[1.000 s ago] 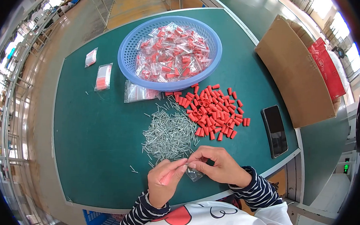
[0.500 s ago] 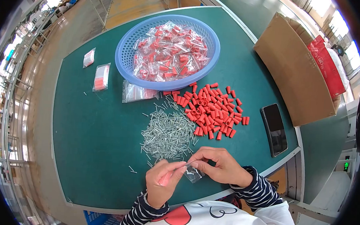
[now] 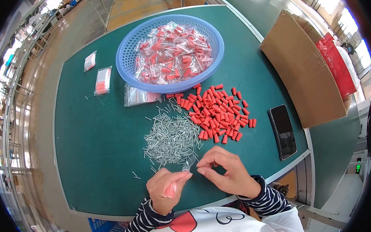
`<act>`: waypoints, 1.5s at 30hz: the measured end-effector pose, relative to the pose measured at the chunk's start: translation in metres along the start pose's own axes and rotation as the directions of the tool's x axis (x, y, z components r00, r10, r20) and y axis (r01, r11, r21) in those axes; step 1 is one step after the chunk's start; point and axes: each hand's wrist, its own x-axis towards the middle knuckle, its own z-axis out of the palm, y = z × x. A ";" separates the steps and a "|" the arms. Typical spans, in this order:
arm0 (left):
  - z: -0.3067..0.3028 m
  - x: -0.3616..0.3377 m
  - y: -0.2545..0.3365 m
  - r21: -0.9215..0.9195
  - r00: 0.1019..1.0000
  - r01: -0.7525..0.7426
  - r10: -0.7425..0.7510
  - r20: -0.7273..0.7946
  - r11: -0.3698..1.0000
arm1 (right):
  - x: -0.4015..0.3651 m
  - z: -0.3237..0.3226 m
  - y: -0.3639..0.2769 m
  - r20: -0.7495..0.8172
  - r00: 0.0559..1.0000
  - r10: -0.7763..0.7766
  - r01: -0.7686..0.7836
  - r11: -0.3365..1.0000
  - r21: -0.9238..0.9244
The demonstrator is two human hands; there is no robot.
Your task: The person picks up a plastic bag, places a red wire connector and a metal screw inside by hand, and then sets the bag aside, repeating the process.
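My left hand (image 3: 163, 189) is closed, pinching a small clear plastic bag (image 3: 187, 163) between thumb and forefinger. A red-and-white striped wad (image 3: 170, 190), which looks like a stack of small zip bags, is tucked in the same palm. Just right of the bag is my right hand (image 3: 226, 170), thumb and forefinger slightly apart, with nothing visible between them. Beyond both hands lies a pile of silver screws (image 3: 171, 138). Red cone-shaped caps (image 3: 219, 111) are heaped behind and to the right of the screws.
A blue plastic basket (image 3: 125, 66) holds many filled bags at the back. Bag stacks (image 3: 103, 81) lie to its left, with more zip bags (image 3: 138, 96) at its front edge. A phone (image 3: 282, 131) and a cardboard box (image 3: 301, 71) stand on the right.
My right hand has let go of the bag and drawn slightly apart from it. The bag now points up and away from my left fingers, and my left hand has turned a little.
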 end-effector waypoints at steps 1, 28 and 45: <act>0.000 0.000 0.000 -0.004 1.000 -0.012 0.012 -0.003 1.000 | -0.001 0.001 -0.001 0.008 1.000 -0.014 0.014 1.000 0.007; 0.007 0.002 -0.001 0.013 0.993 -0.035 0.034 0.115 0.999 | -0.010 0.014 0.003 0.046 0.983 -0.177 0.180 0.891 -0.417; 0.004 -0.001 0.002 -0.105 0.957 0.176 -0.145 0.251 0.979 | -0.037 0.018 0.003 0.143 0.948 -0.285 0.314 0.755 -0.575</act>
